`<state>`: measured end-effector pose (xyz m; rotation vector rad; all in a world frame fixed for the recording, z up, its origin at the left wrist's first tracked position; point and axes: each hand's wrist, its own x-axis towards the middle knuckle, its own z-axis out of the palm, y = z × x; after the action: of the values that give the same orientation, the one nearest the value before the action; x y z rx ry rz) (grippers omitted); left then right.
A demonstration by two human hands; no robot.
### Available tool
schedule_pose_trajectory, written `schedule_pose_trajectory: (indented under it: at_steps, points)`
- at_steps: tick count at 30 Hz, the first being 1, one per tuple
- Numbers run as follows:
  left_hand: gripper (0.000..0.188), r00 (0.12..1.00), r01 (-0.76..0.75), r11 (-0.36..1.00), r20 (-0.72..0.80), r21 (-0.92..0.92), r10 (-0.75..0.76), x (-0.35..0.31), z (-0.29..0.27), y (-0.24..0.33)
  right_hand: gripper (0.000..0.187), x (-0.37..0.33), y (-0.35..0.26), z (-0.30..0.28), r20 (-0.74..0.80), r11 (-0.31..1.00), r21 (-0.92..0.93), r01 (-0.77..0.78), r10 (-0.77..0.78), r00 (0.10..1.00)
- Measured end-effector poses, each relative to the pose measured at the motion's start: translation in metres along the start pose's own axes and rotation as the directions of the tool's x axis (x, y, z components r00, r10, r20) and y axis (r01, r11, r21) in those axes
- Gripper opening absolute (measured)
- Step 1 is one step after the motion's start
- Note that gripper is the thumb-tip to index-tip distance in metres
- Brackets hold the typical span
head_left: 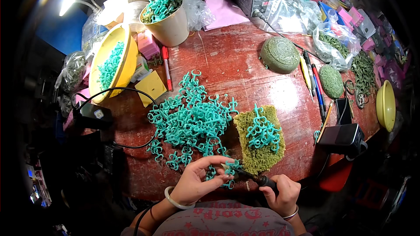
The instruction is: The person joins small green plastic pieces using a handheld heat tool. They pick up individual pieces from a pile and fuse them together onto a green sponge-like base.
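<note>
Between the thumb and fingers of my left hand point(199, 181), at the table's near edge, is a small turquoise ring-shaped piece point(233, 166). My right hand point(282, 192) is wrapped round the black handle of a tool like a soldering iron point(259, 178). Its dark shaft points left, with the tip at or close to the held piece; contact cannot be made out. Just beyond both hands lies a rough olive-green pad point(258, 159) carrying a cluster of turquoise pieces point(264, 133). A large heap of similar pieces point(192, 116) spreads to the left, some scattered beside my left hand.
A yellow basin point(131, 61) of small turquoise bits and a white bucket point(173, 35) stand far left. A red marker point(166, 67), yellow sponge point(152, 88), round green block point(280, 55), several pens point(317, 85), and a black box point(341, 139) with cords surround the work area.
</note>
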<state>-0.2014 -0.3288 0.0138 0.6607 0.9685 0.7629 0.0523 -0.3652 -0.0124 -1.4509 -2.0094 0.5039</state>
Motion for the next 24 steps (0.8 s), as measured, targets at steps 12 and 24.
schedule_pose_trajectory:
  at_steps: [12,24]
  points:
    - [0.04,0.998,-0.03,0.997,-0.05,-0.074,0.026,0.0003,0.0006,-0.0029,0.041,-0.0028,0.0012,-0.0052,0.022,1.0,0.028,0.004,-0.005,1.0]
    - [0.04,0.997,0.027,0.991,-0.062,-0.133,-0.036,-0.0004,-0.0024,-0.0007,0.04,-0.0067,0.0043,-0.0095,0.017,1.0,0.016,-0.001,0.001,1.0]
